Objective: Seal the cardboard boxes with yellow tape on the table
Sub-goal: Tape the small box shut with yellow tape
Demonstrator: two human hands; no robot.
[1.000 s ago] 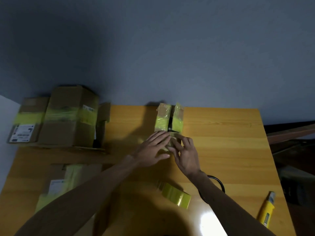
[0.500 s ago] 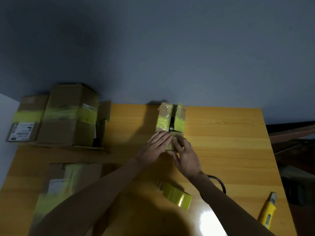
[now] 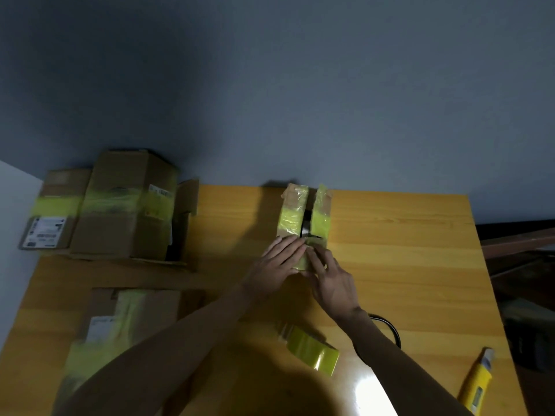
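Beneath both hands (image 3: 276,265), box (image 3: 292,214) front hidden.

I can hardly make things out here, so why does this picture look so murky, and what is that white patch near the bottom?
Head view: the light is dim overall; the white patch is glare on the glossy table, beside a broad dark shadow along the bottom edge; the boxes on the left are smeared by blur, their labels unreadable.
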